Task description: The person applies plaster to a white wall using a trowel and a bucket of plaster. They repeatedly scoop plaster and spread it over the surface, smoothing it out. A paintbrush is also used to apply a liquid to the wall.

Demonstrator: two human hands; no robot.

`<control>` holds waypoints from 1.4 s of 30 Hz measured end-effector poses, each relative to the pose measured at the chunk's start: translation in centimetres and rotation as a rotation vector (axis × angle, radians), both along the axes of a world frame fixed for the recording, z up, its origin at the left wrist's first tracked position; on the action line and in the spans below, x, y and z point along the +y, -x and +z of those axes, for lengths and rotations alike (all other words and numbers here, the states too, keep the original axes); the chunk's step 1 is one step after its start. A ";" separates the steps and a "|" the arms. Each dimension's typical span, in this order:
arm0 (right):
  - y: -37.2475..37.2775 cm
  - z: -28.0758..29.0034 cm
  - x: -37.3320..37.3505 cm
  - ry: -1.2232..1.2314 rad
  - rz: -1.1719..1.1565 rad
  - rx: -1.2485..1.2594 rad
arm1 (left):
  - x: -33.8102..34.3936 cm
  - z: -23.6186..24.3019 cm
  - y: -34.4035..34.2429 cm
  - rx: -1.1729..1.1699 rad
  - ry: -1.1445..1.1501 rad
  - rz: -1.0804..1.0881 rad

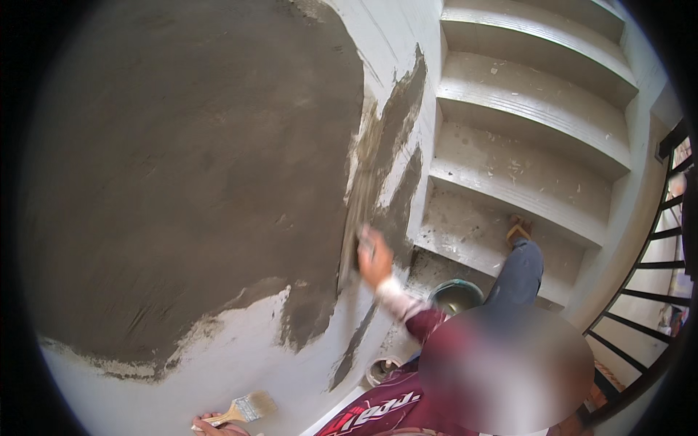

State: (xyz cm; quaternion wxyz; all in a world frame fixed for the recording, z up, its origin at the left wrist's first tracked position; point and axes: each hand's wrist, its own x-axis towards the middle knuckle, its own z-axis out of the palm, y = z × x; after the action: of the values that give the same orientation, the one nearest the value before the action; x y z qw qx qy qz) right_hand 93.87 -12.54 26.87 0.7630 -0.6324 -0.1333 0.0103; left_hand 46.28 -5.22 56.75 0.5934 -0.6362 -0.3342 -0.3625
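Observation:
A paintbrush (pixel 251 407) with a pale wooden handle, metal band and light bristles is in my left hand (pixel 218 429). The fingers wrap its handle low at the picture's lower edge, beside the white wall (pixel 247 327). Farther up, my right hand (pixel 376 260) is closed on a long flat smoothing tool (pixel 352 243). Motion smears the tool, so its exact shape is unclear. It lies against the wall along the right border of a broad patch of grey plaster (pixel 196 174). Narrower strips of plaster (pixel 398 196) run beside it.
Pale, spattered steps (pixel 520 149) rise on the right, and a foot in a sandal (pixel 518 229) rests on one. A bucket with a green rim (pixel 456 283) stands below them, near a small white container (pixel 379 372). Dark railing bars (pixel 658 294) line the far right.

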 end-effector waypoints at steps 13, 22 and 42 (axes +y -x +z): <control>-1.7 3.3 -0.1 0.079 -0.041 -0.139 | -3.4 1.6 -5.8 -1.046 1.064 -1.008; -9.1 13.2 -0.1 0.045 -0.089 -0.406 | -3.5 1.2 -5.3 -1.161 1.162 -1.040; 7.5 3.1 -0.8 0.102 0.077 -0.108 | -3.0 0.6 -5.3 -1.176 1.139 -1.129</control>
State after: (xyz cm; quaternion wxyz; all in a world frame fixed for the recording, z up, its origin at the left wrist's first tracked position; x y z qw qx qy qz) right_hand 86.36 -13.34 29.99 0.7206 -0.6644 -0.1977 0.0122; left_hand 51.62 -8.23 57.35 -0.3206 -0.6110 -0.3475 -0.6349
